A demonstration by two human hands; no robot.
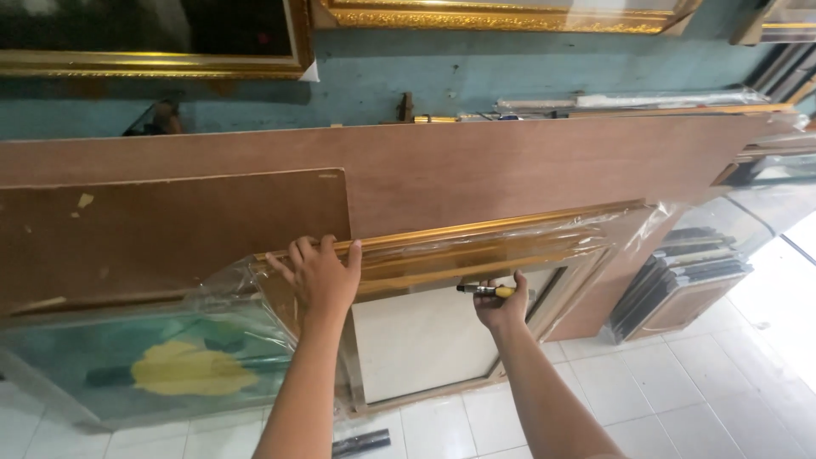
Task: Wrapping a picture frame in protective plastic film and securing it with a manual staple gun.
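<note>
- Leaning to the left of both hands, below and beside the left forearm: a glass-fronted picture (170,365) with a yellow shape on green, its near corner under loose clear wrap.
- Standing behind that, up and left of the left hand: a scuffed brown board (153,234), propped against a longer brown board (527,161) running past both hands.
- Gripping from above: left hand (321,276), fingers spread and curled over the top edge of the gold picture frame (476,242), thumb out to the right, palm flat against the wrapped moulding; partly open, in firm contact.
- Wrapped in crinkled clear plastic film (586,234): the gold picture frame, tilted back on the boards, spanning from the left hand out past the right hand, pale backing panel (416,340) showing between the two forearms.
- Closed around a marker pen (486,291), black barrel with yellow end, held level: right hand (501,308), lower than the left, thumb up, knuckles close to the frame's lower inner edge; touching the frame or just off it, cannot tell.
- Stacked upright to the right of the right hand, well apart: dark frames (680,280) on the white tiled floor (697,399).
- Lying on the tiles below the left forearm: a short dark strip (361,442).
- Hanging above both hands on the teal wall: gilt frames (501,15).
</note>
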